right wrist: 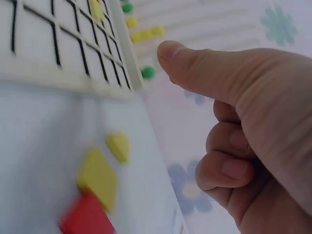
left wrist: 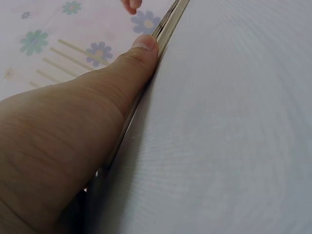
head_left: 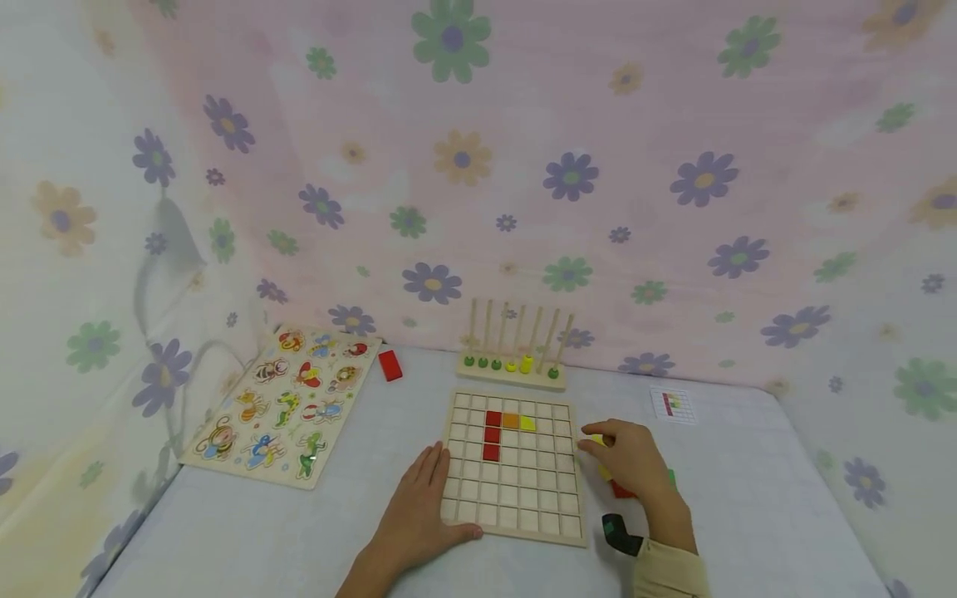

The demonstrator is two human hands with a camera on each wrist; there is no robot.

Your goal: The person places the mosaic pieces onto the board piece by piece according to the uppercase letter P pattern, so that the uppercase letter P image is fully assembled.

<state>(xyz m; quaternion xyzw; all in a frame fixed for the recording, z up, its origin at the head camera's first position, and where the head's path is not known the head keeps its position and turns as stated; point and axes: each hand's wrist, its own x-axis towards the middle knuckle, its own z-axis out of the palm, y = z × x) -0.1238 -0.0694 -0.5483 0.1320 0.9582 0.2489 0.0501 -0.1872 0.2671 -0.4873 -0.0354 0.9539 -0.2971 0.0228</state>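
1. Grid board [head_left: 514,467] lies mid-table; five tiles are seated (three red, one orange, one yellow), the rest bare.
2. Your left hand [head_left: 420,508] rests flat on the board's edge.
3. Your right hand [head_left: 631,461] is loosely curled over the loose tiles [right wrist: 97,178], gripping nothing.

My left hand [head_left: 422,511] lies flat, palm down, fingers straight and close together, pointing away from me, thumb stretched out along its side. My left forearm comes in bare from the near edge of the tabletop. My right hand [head_left: 631,465] hovers low toward the right side, knuckles up, fingers curled loosely under the palm, thumb [right wrist: 195,68] held straight forward. Its wrist ends in a beige sleeve [head_left: 669,569].
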